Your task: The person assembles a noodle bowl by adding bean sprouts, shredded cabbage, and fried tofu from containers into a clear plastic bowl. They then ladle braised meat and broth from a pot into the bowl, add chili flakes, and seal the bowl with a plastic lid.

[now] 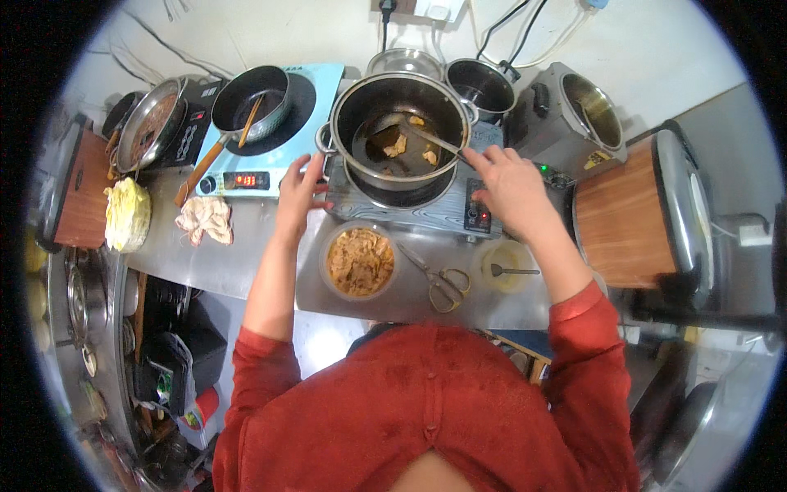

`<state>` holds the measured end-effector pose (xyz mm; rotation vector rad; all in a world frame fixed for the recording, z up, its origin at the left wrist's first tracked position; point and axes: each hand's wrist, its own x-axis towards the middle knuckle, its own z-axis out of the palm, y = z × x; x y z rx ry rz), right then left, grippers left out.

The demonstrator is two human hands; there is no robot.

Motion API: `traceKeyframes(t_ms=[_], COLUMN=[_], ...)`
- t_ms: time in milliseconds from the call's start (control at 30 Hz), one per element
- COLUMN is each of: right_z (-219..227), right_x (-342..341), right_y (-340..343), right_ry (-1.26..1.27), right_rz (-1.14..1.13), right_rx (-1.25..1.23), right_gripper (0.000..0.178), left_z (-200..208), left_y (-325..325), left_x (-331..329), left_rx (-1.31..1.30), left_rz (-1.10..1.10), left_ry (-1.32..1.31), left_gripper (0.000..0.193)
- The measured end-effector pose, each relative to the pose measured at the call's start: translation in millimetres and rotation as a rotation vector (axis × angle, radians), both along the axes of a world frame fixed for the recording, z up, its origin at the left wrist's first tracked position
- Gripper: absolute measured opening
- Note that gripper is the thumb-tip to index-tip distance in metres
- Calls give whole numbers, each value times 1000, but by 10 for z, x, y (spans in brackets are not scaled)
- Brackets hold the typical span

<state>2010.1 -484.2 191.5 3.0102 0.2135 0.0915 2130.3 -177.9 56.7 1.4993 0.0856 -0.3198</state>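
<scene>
A deep metal pot (pixel 344 123) stands on the patterned cooktop (pixel 430 215), with dark liquid and a few browned pieces of meat (pixel 395 147) at its bottom. My right hand (pixel 512 187) grips the handle of a spatula or spoon (pixel 443 144), which slants over the pot's right rim; its head lies among the pieces. Beside the pot's left handle, my left hand (pixel 301 195) is held with fingers apart and nothing in them. A round tub of raw, sauced meat (pixel 361 261) sits at the counter's front, left of kitchen scissors (pixel 443 287).
A saucepan (pixel 250 102) with chopsticks across it rests on the pale blue cooktop (pixel 324 86). A crumpled cloth (pixel 205 220) and cabbage (pixel 127 215) lie at left. A small bowl with a spoon (pixel 512 271) is front right; a wood-look container (pixel 627 209) stands beyond.
</scene>
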Motion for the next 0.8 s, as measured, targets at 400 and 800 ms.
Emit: traceKeyframes(t_ms=[400,800], right_z=[-56,167], right_x=[-564,-1184], right_y=[-68,275], right_ry=[-95,-71], right_rz=[-171,-144], right_rx=[400,561], right_gripper=[53,54], left_z=[72,104], left_y=[-308,-122], left_x=[478,-143], left_rx=[-303,-252], left_rz=[-141,-6], left_ry=[186,28], left_gripper=[20,16])
